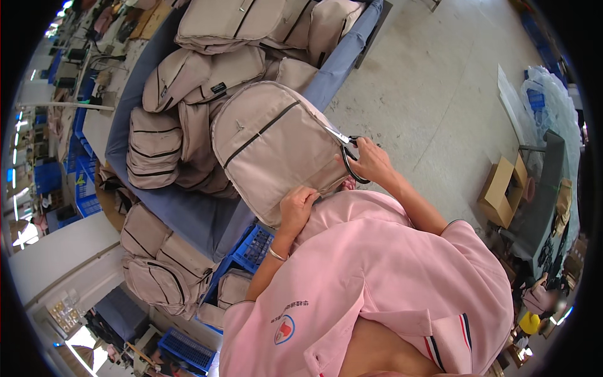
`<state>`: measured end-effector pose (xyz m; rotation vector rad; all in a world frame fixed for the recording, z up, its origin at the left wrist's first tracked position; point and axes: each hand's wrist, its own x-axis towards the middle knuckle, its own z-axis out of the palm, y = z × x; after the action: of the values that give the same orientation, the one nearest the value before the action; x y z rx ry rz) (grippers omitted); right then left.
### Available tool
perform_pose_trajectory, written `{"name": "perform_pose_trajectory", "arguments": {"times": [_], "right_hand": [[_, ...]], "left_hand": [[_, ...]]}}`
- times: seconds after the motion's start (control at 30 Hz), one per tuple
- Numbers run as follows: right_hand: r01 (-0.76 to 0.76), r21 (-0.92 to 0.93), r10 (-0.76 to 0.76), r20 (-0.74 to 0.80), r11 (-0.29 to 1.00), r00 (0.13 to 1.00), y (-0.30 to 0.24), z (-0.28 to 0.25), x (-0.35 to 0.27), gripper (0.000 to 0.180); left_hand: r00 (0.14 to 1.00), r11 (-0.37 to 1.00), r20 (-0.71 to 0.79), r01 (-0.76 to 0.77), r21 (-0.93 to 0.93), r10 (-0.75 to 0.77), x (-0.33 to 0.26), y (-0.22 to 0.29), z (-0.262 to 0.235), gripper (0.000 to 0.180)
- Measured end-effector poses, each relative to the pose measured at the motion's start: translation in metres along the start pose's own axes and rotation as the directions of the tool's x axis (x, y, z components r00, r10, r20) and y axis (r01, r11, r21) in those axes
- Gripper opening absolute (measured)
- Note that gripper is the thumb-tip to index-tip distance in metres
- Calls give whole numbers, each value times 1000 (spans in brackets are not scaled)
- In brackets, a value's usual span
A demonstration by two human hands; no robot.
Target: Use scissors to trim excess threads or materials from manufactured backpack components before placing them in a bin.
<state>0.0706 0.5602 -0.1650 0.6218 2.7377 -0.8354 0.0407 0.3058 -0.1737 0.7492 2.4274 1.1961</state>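
Note:
I hold a beige backpack (270, 147) with black zip lines upright against my chest. My left hand (296, 206) grips its lower edge, a bracelet on the wrist. My right hand (370, 162) holds black-handled scissors (347, 151), their blades touching the backpack's right edge. I wear a pink short-sleeved shirt.
Several more beige backpacks (195, 81) are piled on a blue-covered table (188, 213) ahead and left. More backpacks (160, 264) lie below it beside blue plastic crates (254, 246). A cardboard box (502, 188) and clear plastic bags (546, 100) sit on the concrete floor to the right.

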Motion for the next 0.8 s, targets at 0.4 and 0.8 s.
{"name": "perform_pose_trajectory", "arguments": {"times": [0.4,0.8], "right_hand": [[37,-40,-38,-11,999,999,-38,-11,31,48],[-45,-53,44,-20,998,999,-30,10,29,60]], "left_hand": [[1000,1000,29,-6,-29,7,0,-5,-2,15],[999,999,50,13,-38,-11,4,-8,-1,12]]}}
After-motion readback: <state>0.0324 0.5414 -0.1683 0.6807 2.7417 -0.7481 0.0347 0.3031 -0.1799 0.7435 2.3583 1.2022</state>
